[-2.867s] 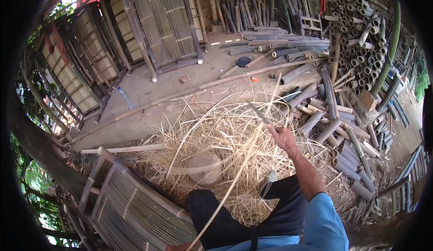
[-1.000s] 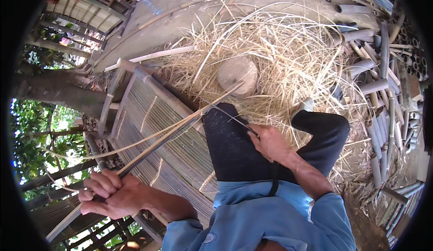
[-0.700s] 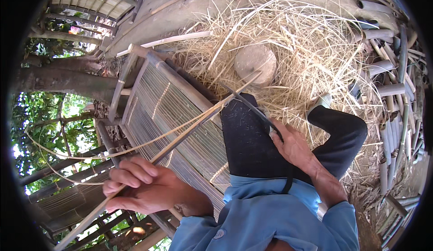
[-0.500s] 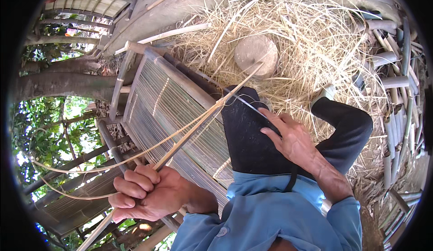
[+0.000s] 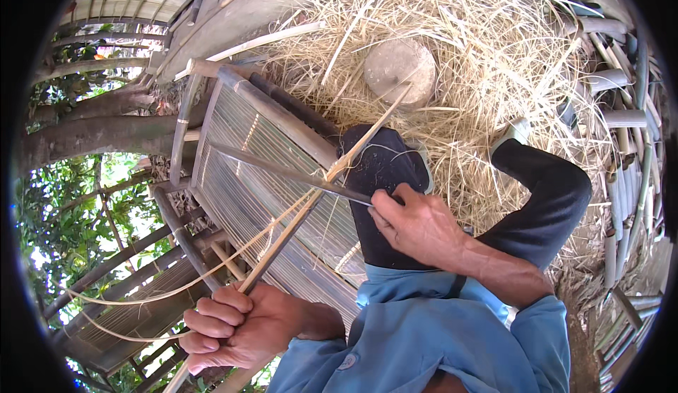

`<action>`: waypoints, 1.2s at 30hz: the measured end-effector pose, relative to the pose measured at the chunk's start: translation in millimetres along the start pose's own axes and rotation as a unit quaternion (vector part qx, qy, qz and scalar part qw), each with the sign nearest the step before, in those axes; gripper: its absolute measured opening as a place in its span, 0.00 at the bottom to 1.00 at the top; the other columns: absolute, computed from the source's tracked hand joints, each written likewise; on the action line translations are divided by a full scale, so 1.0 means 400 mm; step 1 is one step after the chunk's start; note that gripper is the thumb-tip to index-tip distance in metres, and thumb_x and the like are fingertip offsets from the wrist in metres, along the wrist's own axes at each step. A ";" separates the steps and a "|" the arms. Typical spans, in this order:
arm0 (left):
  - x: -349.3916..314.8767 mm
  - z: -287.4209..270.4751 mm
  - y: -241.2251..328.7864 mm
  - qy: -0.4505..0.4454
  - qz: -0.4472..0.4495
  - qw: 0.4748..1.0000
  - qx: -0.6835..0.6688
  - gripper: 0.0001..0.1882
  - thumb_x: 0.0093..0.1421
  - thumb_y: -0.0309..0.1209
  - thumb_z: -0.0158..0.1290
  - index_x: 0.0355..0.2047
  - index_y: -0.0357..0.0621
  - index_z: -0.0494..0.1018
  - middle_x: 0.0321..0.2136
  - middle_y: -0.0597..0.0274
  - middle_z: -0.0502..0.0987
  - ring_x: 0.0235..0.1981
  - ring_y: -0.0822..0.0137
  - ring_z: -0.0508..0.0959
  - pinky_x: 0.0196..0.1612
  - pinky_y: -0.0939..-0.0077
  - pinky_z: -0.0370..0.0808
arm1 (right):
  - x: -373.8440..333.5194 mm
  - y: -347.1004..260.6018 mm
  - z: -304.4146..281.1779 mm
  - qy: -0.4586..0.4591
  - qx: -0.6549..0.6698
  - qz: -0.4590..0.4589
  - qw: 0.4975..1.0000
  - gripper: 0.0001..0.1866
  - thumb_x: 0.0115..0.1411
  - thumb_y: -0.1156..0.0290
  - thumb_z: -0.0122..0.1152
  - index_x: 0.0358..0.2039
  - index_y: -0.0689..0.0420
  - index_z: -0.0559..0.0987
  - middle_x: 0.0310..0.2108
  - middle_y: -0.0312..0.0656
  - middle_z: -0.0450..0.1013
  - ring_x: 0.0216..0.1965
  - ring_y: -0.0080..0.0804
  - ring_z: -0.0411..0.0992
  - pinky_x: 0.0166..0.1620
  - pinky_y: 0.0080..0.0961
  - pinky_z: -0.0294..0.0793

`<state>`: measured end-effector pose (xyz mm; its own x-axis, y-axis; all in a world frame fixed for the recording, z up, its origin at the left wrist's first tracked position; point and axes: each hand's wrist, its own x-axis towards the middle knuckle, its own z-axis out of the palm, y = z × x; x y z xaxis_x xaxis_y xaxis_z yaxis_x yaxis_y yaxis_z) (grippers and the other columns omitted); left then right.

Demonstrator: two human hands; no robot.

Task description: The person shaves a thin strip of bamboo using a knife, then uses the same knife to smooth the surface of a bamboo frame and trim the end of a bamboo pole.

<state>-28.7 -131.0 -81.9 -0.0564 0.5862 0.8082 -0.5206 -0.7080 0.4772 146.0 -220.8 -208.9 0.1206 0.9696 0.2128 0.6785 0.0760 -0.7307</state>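
My left hand [image 5: 224,326] is closed around a long split bamboo strip [image 5: 282,238], which slants up and right across my dark-trousered knee. A thin peeled sliver [image 5: 169,295] hangs off the strip and loops out to the left, its other end at my left fist. In my right hand [image 5: 417,223] is the handle of a knife, gripped in closed fingers. The long narrow knife blade [image 5: 279,171] points left and crosses the strip just left of the knee. Frayed fibres show on the strip where the blade meets it.
A slatted bamboo bench [image 5: 244,139] stands on the left. Ahead, a round wooden block [image 5: 401,72] sits amid a heap of pale bamboo shavings [image 5: 494,61]. Cut bamboo poles [image 5: 625,118] line the right side. A tree trunk [image 5: 106,134] and leaves are at the far left.
My right hand has moved slightly left and down. The knife has swung so its broad side shows, its tip now farther left over the bench. My left hand has dropped slightly, still holding the strip.
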 end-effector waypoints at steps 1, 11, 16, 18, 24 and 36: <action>0.002 0.000 0.000 0.013 -0.005 1.000 -0.004 0.25 0.76 0.53 0.35 0.28 0.49 0.58 0.21 0.70 0.53 0.16 0.77 0.47 0.18 0.79 0.46 | 0.010 -0.003 -0.006 -0.013 0.006 0.005 1.000 0.14 0.55 0.75 0.60 0.42 0.58 0.73 0.24 0.49 0.69 0.19 0.44 0.75 0.19 0.37 0.77; -0.006 -0.006 0.009 0.021 -0.034 0.998 -0.046 0.27 0.76 0.53 0.34 0.24 0.49 0.59 0.21 0.71 0.51 0.19 0.75 0.47 0.21 0.77 0.47 | 0.049 0.045 -0.027 -0.051 -0.006 -0.031 0.998 0.05 0.61 0.73 0.59 0.34 0.58 0.73 0.23 0.49 0.70 0.19 0.47 0.74 0.20 0.39 0.77; -0.015 -0.012 0.024 0.025 -0.030 0.999 -0.009 0.27 0.76 0.53 0.34 0.23 0.50 0.59 0.19 0.72 0.52 0.18 0.75 0.47 0.20 0.78 0.49 | 0.074 0.172 0.016 -0.020 -0.097 0.139 0.985 0.08 0.62 0.73 0.55 0.40 0.56 0.68 0.25 0.52 0.72 0.20 0.50 0.75 0.20 0.40 0.77; -0.012 -0.013 0.022 0.040 -0.029 0.999 -0.020 0.27 0.76 0.52 0.36 0.23 0.49 0.59 0.19 0.72 0.52 0.18 0.76 0.48 0.20 0.78 0.48 | 0.059 0.201 0.022 -0.048 -0.080 0.097 0.991 0.07 0.63 0.70 0.58 0.39 0.56 0.71 0.25 0.52 0.72 0.20 0.49 0.76 0.20 0.40 0.77; 0.005 -0.005 -0.008 0.053 0.010 0.997 0.051 0.21 0.75 0.43 0.42 0.26 0.47 0.65 0.19 0.72 0.56 0.15 0.76 0.52 0.17 0.78 0.51 | 0.014 0.385 0.176 -0.007 -0.018 0.072 0.997 0.10 0.61 0.70 0.58 0.42 0.55 0.72 0.27 0.53 0.72 0.21 0.51 0.76 0.20 0.43 0.77; 0.035 -0.007 -0.028 0.093 0.025 0.994 0.048 0.19 0.74 0.44 0.41 0.27 0.47 0.63 0.19 0.72 0.52 0.18 0.75 0.51 0.21 0.77 0.51 | -0.023 0.941 0.391 0.006 -0.055 0.273 0.960 0.11 0.66 0.66 0.56 0.44 0.56 0.67 0.28 0.60 0.75 0.30 0.63 0.76 0.34 0.56 0.76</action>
<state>-26.0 -113.7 -76.8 -0.2410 0.6063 0.7578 -0.4303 -0.7667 0.4765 287.1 -164.9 -587.2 0.4879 0.8552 -0.1747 0.5844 -0.4687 -0.6624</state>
